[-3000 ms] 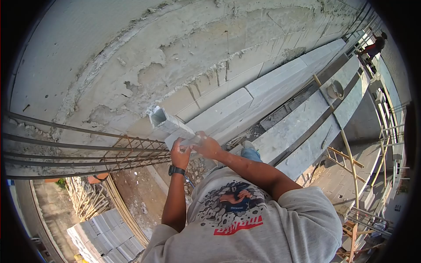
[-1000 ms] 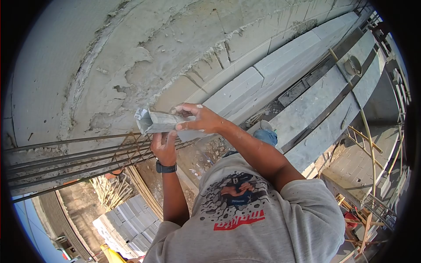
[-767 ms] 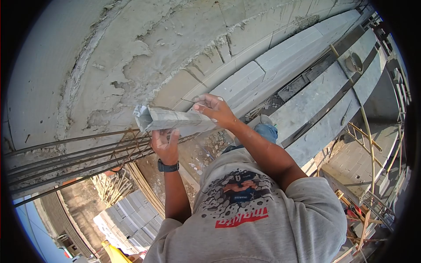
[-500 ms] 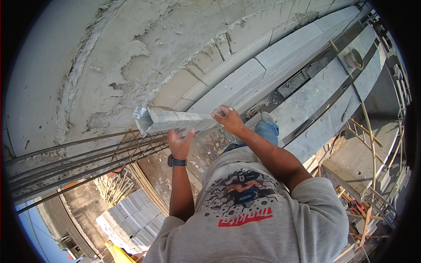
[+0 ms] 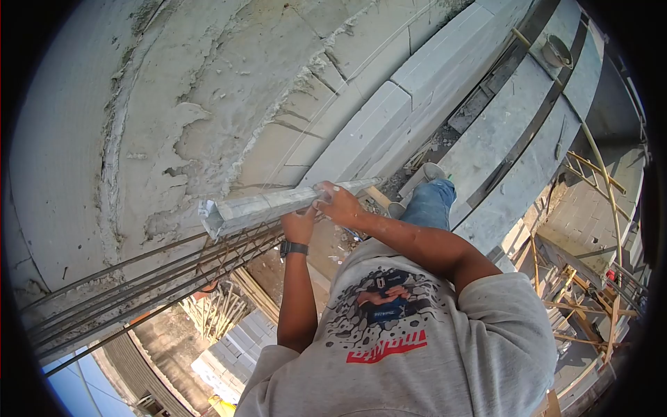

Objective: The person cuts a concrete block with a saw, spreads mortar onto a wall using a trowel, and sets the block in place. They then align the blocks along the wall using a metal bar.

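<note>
A long grey hollow metal bar (image 5: 260, 207), with pale smears on it, stretches across in front of me beside the wall. Its near left end shows an open, box-like profile. My right hand (image 5: 339, 203) is closed on the bar around its middle, fingers bent over the upper edge. Just left of it and lower, my left hand (image 5: 299, 226), with a dark watch at the wrist, holds the bar from beneath. The left fingertips are partly hidden behind the bar and the right hand.
A block wall (image 5: 368, 132) with rough mortar (image 5: 208, 132) rises ahead. Steel rods (image 5: 139, 292) run along the lower left. Scaffold planks (image 5: 500, 118) on the right carry a bucket (image 5: 557, 51) and a bamboo pole (image 5: 590, 139). Stacked blocks (image 5: 240, 347) stand far below.
My right hand has moved left along the bar and my left hand has moved right, from open fingers to a hold, so both are now close together. The bar has shifted slightly down-left.
</note>
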Demonstrator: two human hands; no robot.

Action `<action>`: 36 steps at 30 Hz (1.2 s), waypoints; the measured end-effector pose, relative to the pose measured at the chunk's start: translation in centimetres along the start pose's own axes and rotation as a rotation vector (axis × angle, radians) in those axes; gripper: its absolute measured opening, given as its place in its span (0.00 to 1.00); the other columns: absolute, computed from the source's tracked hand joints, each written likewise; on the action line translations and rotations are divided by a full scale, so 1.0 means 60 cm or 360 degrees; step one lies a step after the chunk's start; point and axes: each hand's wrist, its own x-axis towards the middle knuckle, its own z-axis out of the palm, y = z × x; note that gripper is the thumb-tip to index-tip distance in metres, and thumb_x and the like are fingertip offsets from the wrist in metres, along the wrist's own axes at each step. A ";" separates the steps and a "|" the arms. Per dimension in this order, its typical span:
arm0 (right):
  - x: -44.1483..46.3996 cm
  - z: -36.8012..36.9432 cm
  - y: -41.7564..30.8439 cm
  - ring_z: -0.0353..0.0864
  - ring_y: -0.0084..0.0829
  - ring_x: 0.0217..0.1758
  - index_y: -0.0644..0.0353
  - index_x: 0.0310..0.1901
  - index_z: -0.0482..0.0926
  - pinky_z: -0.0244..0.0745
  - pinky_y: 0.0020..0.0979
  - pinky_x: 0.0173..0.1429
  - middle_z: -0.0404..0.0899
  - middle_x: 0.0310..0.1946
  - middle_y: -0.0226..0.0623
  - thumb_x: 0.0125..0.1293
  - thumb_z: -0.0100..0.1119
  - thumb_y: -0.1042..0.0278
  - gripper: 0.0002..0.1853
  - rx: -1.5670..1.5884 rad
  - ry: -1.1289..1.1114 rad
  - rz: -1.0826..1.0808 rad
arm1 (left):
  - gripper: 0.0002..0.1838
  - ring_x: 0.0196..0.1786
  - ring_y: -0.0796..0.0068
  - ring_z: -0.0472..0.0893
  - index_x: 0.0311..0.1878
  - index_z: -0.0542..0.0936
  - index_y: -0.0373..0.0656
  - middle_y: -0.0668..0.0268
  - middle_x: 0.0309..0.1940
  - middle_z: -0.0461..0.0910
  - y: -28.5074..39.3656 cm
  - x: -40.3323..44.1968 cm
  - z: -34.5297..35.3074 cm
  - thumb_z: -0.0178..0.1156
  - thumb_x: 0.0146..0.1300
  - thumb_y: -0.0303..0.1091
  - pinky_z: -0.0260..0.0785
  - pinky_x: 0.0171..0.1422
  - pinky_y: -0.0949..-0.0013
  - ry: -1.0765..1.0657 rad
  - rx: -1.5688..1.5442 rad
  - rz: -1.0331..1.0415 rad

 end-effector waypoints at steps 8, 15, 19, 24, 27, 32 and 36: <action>-0.007 0.028 0.018 0.81 0.57 0.58 0.61 0.69 0.73 0.77 0.47 0.63 0.77 0.56 0.58 0.67 0.62 0.59 0.30 -0.0198 0.0052 -0.0121 | 0.20 0.49 0.64 0.87 0.52 0.83 0.31 0.54 0.49 0.86 0.036 -0.004 -0.008 0.75 0.55 0.22 0.78 0.56 0.61 -0.0004 -0.0069 -0.0032; -0.009 0.011 0.008 0.80 0.56 0.61 0.64 0.70 0.71 0.75 0.47 0.65 0.78 0.57 0.59 0.67 0.62 0.58 0.33 -0.0180 -0.0004 -0.0096 | 0.23 0.50 0.63 0.86 0.51 0.83 0.31 0.54 0.49 0.86 -0.002 -0.005 0.001 0.78 0.53 0.25 0.77 0.57 0.61 0.0029 -0.0211 -0.0157; -0.014 0.010 0.017 0.81 0.56 0.60 0.67 0.71 0.69 0.76 0.47 0.64 0.80 0.55 0.62 0.66 0.62 0.59 0.34 -0.0157 0.0017 -0.0181 | 0.23 0.52 0.62 0.85 0.52 0.83 0.30 0.53 0.49 0.86 -0.014 -0.004 0.001 0.78 0.53 0.26 0.76 0.59 0.60 -0.0011 -0.0105 -0.0135; -0.031 -0.006 -0.001 0.84 0.58 0.54 0.66 0.72 0.67 0.78 0.48 0.58 0.84 0.46 0.61 0.66 0.63 0.57 0.36 -0.0112 -0.0141 -0.0061 | 0.22 0.51 0.61 0.84 0.52 0.82 0.29 0.53 0.50 0.86 -0.024 -0.007 0.016 0.77 0.54 0.25 0.74 0.61 0.60 0.0046 -0.0280 -0.0285; -0.024 -0.015 0.017 0.85 0.58 0.50 0.61 0.72 0.68 0.79 0.49 0.54 0.84 0.42 0.59 0.65 0.66 0.52 0.37 -0.0170 -0.0165 -0.0024 | 0.20 0.44 0.71 0.84 0.50 0.82 0.30 0.57 0.45 0.86 -0.050 -0.010 0.015 0.76 0.57 0.27 0.77 0.48 0.67 0.0021 -0.0319 -0.0347; -0.024 -0.083 0.075 0.85 0.59 0.52 0.67 0.60 0.77 0.79 0.50 0.58 0.84 0.46 0.60 0.64 0.65 0.51 0.31 -0.0193 -0.0137 0.0062 | 0.26 0.44 0.71 0.83 0.58 0.77 0.30 0.54 0.48 0.84 -0.078 -0.049 0.045 0.75 0.60 0.29 0.77 0.46 0.67 -0.0012 -0.0281 -0.0454; -0.066 -0.210 0.153 0.85 0.57 0.53 0.66 0.58 0.79 0.79 0.50 0.59 0.85 0.45 0.59 0.64 0.64 0.49 0.29 -0.0433 -0.0092 0.0293 | 0.30 0.48 0.65 0.84 0.60 0.75 0.28 0.51 0.52 0.84 -0.114 -0.103 0.094 0.76 0.60 0.34 0.77 0.49 0.65 -0.0656 -0.0362 -0.1340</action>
